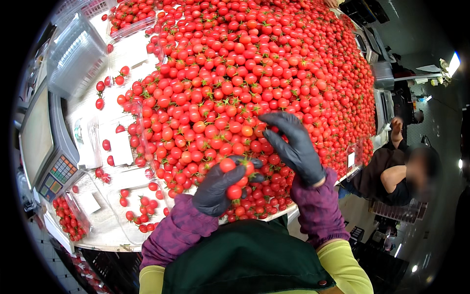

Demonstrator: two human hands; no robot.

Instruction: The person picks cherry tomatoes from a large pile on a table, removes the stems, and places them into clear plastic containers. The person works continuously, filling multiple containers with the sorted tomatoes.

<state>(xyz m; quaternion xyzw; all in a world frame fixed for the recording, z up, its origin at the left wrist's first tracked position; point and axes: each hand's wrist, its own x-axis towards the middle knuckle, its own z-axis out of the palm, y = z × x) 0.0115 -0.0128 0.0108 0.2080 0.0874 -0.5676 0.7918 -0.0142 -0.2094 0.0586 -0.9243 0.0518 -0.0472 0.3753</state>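
A large heap of red cherry tomatoes (pixel 227 88), many with green calyxes, covers most of the table before me. My left hand (pixel 220 185), in a black glove, is cupped around several cherry tomatoes (pixel 234 192) at the near side of the heap. Up and to the right of it, my right hand (pixel 293 145), also gloved in black, reaches over the heap. Its thumb and forefinger are at a tomato (pixel 259 129); whether they grip it is unclear. Purple patterned sleeve covers reach to both wrists.
Stacked clear plastic punnets (pixel 75 55) and a digital scale (pixel 51 147) stand on the left. A filled punnet (pixel 69 220) sits at the table's near left corner. Loose tomatoes (pixel 143 207) lie on the white tabletop (pixel 114 228). Another person (pixel 389 172) is at the right.
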